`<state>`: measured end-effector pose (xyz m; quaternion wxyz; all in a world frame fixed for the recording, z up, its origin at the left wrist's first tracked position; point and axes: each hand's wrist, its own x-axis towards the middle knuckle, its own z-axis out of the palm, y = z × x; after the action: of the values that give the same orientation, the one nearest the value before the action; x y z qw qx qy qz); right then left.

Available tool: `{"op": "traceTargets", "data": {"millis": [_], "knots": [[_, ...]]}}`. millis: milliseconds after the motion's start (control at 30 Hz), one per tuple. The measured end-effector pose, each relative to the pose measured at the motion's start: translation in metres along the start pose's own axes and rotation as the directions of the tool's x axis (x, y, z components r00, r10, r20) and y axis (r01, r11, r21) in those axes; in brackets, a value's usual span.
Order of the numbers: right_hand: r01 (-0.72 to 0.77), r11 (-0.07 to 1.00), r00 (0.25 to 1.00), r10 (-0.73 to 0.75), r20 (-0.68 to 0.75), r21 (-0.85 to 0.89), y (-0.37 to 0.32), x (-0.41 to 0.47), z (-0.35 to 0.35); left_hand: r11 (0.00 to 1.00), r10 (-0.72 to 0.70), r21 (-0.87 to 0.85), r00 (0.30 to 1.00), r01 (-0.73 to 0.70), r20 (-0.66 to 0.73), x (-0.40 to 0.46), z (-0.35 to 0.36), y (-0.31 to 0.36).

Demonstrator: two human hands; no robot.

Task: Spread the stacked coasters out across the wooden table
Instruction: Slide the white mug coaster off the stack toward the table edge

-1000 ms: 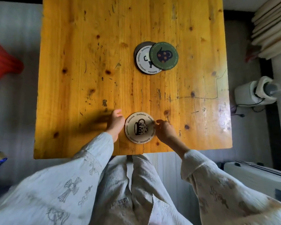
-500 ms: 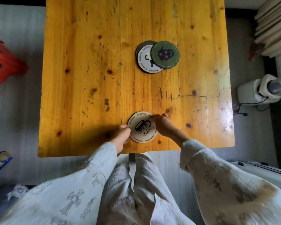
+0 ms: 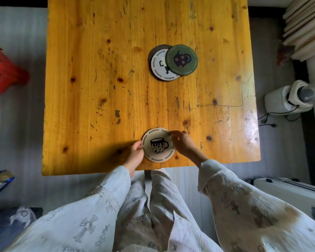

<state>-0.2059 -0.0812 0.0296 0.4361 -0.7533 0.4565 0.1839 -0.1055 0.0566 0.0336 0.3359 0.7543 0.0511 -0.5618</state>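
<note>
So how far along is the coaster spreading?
Early on. Done: the beige mug coaster lies apart from the pile, near the front edge of the wooden table. In hand: left hand and right hand touch its rim on either side. Left: the green coaster overlaps the white coaster, which sits on a dark coaster; all three need separating.

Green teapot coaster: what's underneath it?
The green teapot coaster overlaps a white coaster, which lies on a dark coaster showing only along its upper-left edge. The white one's picture is partly covered. Whether more coasters lie beneath cannot be seen.
</note>
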Motion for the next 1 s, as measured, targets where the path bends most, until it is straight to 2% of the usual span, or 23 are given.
{"op": "traceTargets", "data": {"millis": [433, 1000], "knots": [[-0.118, 0.986, 0.993, 0.119, 0.002, 0.119, 0.009, -0.023, 0.012, 1.0, 0.021, 0.006, 0.999, -0.021, 0.048, -0.005, 0.002, -0.008], [-0.146, 0.976, 0.989, 0.149, -0.003, 0.161, 0.008, -0.03, 0.015, 0.994, 0.054, 0.085, 0.989, -0.066, 0.136, -0.01, -0.009, -0.016]]}}
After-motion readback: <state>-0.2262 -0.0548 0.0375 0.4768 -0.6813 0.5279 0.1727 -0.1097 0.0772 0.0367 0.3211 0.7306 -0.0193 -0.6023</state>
